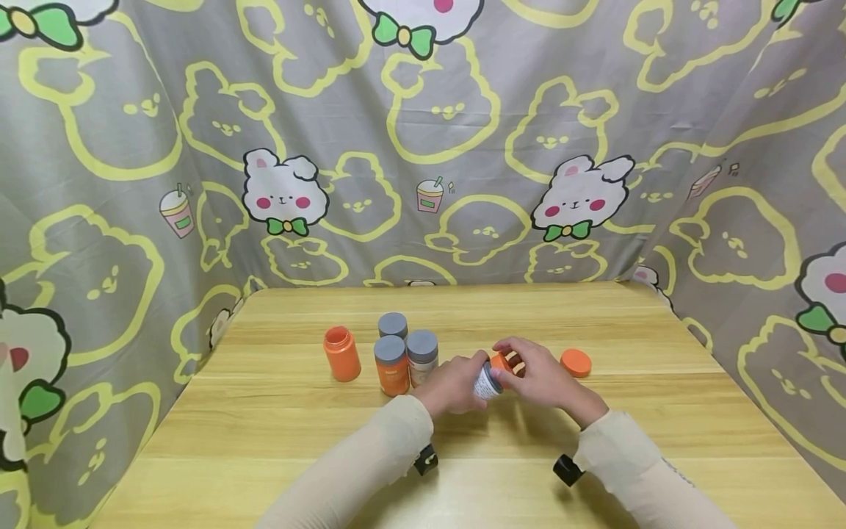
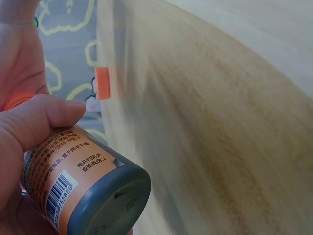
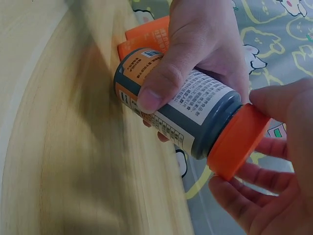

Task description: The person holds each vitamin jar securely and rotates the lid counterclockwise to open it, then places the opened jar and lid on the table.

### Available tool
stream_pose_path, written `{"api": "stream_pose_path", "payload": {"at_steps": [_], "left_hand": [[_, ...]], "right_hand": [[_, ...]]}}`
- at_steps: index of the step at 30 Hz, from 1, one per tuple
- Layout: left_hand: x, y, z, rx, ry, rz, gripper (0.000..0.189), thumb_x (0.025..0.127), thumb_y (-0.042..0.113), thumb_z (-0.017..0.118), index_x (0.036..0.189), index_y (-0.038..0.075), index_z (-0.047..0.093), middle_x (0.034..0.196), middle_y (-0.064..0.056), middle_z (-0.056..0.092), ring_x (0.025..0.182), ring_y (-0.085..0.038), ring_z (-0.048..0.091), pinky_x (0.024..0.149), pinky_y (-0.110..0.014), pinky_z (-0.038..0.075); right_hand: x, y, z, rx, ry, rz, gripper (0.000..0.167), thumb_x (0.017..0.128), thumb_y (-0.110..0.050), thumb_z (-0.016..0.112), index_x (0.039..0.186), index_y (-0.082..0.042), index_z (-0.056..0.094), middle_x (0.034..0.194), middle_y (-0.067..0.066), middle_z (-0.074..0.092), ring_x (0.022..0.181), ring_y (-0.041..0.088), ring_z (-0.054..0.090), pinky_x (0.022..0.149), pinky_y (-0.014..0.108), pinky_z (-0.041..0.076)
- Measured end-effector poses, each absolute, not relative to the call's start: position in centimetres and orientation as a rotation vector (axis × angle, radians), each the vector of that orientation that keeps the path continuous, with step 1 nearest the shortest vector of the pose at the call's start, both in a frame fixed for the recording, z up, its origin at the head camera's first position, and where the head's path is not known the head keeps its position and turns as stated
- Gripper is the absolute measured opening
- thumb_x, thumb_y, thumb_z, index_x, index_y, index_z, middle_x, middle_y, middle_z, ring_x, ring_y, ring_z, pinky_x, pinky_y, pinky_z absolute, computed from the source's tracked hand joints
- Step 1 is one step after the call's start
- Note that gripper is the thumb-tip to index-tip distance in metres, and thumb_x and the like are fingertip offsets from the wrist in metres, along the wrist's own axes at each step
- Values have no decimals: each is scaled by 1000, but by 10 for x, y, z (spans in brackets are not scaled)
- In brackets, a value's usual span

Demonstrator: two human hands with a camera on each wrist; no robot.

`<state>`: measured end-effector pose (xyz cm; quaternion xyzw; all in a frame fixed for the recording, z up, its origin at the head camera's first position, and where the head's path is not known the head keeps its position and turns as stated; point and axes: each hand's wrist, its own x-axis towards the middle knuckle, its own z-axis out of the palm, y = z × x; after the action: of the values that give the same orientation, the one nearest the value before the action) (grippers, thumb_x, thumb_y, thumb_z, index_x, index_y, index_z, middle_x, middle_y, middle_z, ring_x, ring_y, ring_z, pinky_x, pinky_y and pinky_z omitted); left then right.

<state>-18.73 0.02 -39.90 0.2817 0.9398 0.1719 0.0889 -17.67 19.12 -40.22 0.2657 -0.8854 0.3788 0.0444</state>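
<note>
My left hand (image 1: 456,382) grips a dark grey bottle (image 3: 195,105) with an orange and white printed label, thumb across its side. The bottle lies tilted above the table, its grey base showing in the left wrist view. On its mouth sits an orange cap (image 3: 238,142), which the fingers and thumb of my right hand (image 1: 540,371) pinch around the rim. Whether the cap is fully seated cannot be told. A second orange cap (image 1: 576,362) lies on the table to the right of my right hand.
An orange bottle (image 1: 342,356) without a lid stands at the left. Between it and my left hand, three bottles with grey lids stand close together, an orange one (image 1: 393,378) in front. The wooden table (image 1: 297,441) meets a patterned curtain (image 1: 370,220) at the back and sides.
</note>
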Motion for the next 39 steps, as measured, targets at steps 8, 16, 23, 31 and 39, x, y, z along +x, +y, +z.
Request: {"api": "stream_pose_path", "payload": {"at_steps": [8,16,23,31,39], "left_hand": [[-188,-1,-400,846,2809,514,63,74,28,85,123,15,48,91,0,60,74,-11,56,63,-28,47],[-187,-1,-399,850,2798,521,62,75,26,84,123,15,48,90,0,60,73,-12,56,62,-28,47],[-189,-1,-399,831,2787,526,61,75,28,84,122,16,47,90,0,59,73,-12,55,63,-28,47],[-189,-1,-399,831,2790,521,61,76,28,84,123,15,47,91,0,59,73,-12,56,63,-28,47],[-188,-2,-399,821,2789,539,61,76,28,84,123,15,47,91,0,59,73,-12,56,63,-28,47]], "right_hand": [[-176,194,-403,891,-2713,1144,43,91,-25,69,123,0,54,109,7,60,89,19,62,75,34,53],[-175,193,-400,781,-2848,1055,44,99,-36,56,122,1,54,75,-3,57,63,9,53,57,27,45],[-175,193,-399,806,-2836,1097,45,97,-36,59,123,1,53,84,-3,60,70,12,58,61,27,48],[-176,193,-399,862,-2812,1096,40,95,-30,62,122,-1,54,90,-1,60,69,12,57,61,27,48],[-176,195,-398,895,-2803,1140,40,93,-23,65,125,-2,53,98,4,61,73,11,58,65,28,49]]}}
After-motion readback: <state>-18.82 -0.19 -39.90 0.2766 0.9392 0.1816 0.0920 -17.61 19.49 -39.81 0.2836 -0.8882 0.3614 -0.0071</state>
